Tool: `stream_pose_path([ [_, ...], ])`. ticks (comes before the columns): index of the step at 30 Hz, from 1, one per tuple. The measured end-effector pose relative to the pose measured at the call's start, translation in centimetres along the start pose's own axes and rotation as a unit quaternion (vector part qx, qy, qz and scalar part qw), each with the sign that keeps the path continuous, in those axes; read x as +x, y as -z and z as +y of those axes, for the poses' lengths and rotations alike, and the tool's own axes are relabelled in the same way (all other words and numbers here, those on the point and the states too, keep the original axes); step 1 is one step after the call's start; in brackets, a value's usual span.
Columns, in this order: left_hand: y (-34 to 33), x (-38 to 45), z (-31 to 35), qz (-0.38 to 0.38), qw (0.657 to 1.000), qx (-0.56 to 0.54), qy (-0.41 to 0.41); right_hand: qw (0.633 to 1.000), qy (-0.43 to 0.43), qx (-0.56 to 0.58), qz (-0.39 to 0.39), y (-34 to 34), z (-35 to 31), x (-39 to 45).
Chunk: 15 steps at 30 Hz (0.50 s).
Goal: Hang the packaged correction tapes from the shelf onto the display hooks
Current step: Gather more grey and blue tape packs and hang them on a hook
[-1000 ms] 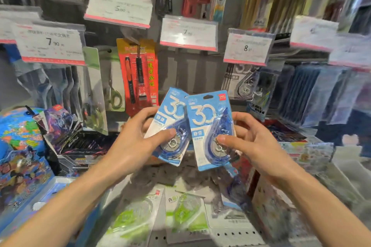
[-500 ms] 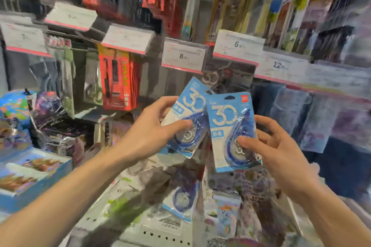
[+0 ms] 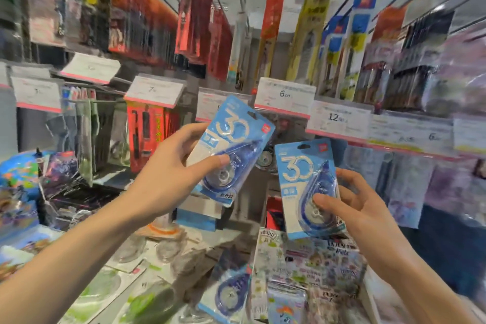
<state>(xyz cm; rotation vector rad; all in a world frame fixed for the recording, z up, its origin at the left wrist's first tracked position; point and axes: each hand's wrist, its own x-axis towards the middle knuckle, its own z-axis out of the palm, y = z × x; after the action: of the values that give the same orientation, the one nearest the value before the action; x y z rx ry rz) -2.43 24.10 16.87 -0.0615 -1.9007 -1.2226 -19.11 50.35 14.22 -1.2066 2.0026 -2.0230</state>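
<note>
My left hand grips a blue packaged correction tape, tilted right and raised toward the price tags of the hook row. My right hand holds a second blue packaged correction tape upright, lower and to the right, thumb on its blister. A third blue correction tape pack lies on the shelf below, and green packs lie at the lower left. The hook behind the raised pack is hidden by it.
White price tags line the hook rails. An orange-red pen pack hangs at left, scissors packs further left. Sticker packs stand at lower right. Tall packs hang overhead. A globe box sits far left.
The view has tilted upward. My left hand lifted its pack higher toward the tags, and the two packs, which overlapped before, have separated, with the right one staying lower.
</note>
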Motion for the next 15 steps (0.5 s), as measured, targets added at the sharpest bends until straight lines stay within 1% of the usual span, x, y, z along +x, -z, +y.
stream_pose_path([
  [5, 0.8, 0.6, 0.9, -0.009, 0.999, -0.011, -0.038, 0.999, 0.031, -0.038, -0.009, -1.8, -0.2, 0.6],
  [8, 1.2, 1.1, 1.2, -0.006, 0.998, -0.021, -0.053, 0.997, 0.053, -0.055, 0.000, -2.8, -0.3, 1.3],
  [15, 2.0, 2.0, 1.4, -0.005, 0.997, -0.024, -0.072, 0.995, 0.084, -0.042, 0.036, -5.5, -0.9, 2.8],
])
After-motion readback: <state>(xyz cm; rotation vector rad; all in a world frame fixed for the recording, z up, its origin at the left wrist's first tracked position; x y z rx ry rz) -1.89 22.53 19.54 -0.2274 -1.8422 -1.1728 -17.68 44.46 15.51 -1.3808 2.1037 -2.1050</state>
